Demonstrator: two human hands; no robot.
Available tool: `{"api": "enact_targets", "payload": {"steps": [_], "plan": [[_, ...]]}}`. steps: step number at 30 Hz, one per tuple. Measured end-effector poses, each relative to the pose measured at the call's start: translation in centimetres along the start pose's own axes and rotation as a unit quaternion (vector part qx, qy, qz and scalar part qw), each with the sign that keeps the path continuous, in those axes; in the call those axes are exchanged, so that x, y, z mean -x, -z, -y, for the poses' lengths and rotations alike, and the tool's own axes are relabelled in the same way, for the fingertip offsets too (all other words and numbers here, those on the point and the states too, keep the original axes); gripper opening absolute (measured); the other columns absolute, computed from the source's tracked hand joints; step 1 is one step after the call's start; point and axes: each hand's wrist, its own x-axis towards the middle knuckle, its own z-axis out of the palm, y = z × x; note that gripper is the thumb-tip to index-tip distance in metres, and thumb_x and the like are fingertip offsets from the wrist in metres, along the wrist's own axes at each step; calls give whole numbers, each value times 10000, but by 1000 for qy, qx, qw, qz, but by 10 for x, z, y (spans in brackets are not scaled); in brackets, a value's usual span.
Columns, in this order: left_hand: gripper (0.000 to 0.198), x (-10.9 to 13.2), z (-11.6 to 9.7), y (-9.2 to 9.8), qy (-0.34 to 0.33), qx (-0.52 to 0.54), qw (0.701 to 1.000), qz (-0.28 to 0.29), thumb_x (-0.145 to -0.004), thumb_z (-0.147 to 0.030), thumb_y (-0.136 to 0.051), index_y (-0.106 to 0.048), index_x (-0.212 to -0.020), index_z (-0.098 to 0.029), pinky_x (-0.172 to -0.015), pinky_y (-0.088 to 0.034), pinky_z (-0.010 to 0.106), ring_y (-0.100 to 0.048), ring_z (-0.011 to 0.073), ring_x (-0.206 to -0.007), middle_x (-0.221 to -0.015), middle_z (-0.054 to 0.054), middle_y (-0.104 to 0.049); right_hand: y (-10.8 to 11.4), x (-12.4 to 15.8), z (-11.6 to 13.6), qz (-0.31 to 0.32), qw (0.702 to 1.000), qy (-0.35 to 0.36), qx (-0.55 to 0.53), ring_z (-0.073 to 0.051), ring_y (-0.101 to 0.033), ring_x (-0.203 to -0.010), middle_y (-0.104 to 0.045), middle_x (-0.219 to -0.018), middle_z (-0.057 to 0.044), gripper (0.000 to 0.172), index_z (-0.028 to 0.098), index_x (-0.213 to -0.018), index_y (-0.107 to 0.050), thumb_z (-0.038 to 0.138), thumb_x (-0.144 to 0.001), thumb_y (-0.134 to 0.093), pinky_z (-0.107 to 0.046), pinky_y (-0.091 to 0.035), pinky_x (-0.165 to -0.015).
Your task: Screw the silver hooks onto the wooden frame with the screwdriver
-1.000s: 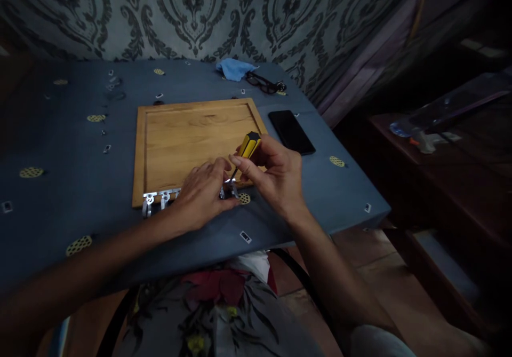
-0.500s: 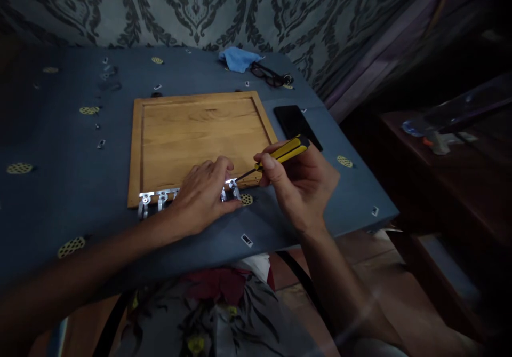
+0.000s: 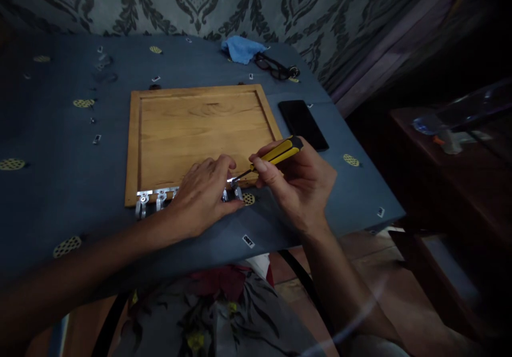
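A framed wooden board (image 3: 204, 138) lies flat on the table. Along its near edge runs a metal hook rail (image 3: 154, 192) with several hooks hanging over the side. My left hand (image 3: 202, 194) is closed over the rail's middle, its thumb low by the hooks and its fingers on the board; it covers part of the rail. In my right hand (image 3: 300, 186) is a screwdriver (image 3: 280, 151) with a yellow and black handle, gripped between thumb and fingers. Its tilted shaft reaches the rail's right end, where the tip meets a bright spot; any screw there is too small to make out.
A black phone (image 3: 303, 124) lies right of the board. Behind it are a blue cloth (image 3: 243, 49) and dark-framed glasses (image 3: 274, 68). Small metal pieces (image 3: 104, 69) lie at the back left. The table's right edge (image 3: 366, 151) drops toward a dark brown surface.
The view has shifted slightly. The screwdriver handle has turned or tilted a little in my right hand, its tip still at the rail's right end. My left hand keeps its place.
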Motion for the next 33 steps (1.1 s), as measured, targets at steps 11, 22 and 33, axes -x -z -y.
{"api": "enact_targets", "payload": {"steps": [11,22,33], "plan": [[512,-1,0,-2,10,-31,999,0,-808,-325,-836,-474,-1150,-205,-932,-514,500,-629,347,-1103,-1149,98,-661,-16,0,8,-54,992,48,103,-162,-562,-582,-538,-685,35,318,276,-756,-536,392,-886,-802,-346,-467,-548],[533,1,3,-2,-9,-9,1000,-9,-808,-307,-837,-459,-1173,-217,-938,-512,490,-638,327,-1111,-1155,91,-666,-15,4,15,-121,992,43,2,-166,-606,-635,-648,-858,9,156,300,-929,-612,426,-969,-695,-352,-534,-586],[517,-1,2,-4,-6,-11,1000,-23,-787,-299,-851,-452,-1107,-225,-911,-525,480,-656,316,-1075,-1107,75,-678,-8,7,4,-74,997,33,5,-128,-573,-562,-620,-748,36,179,269,-870,-613,376,-944,-736,-313,-499,-542]]}}
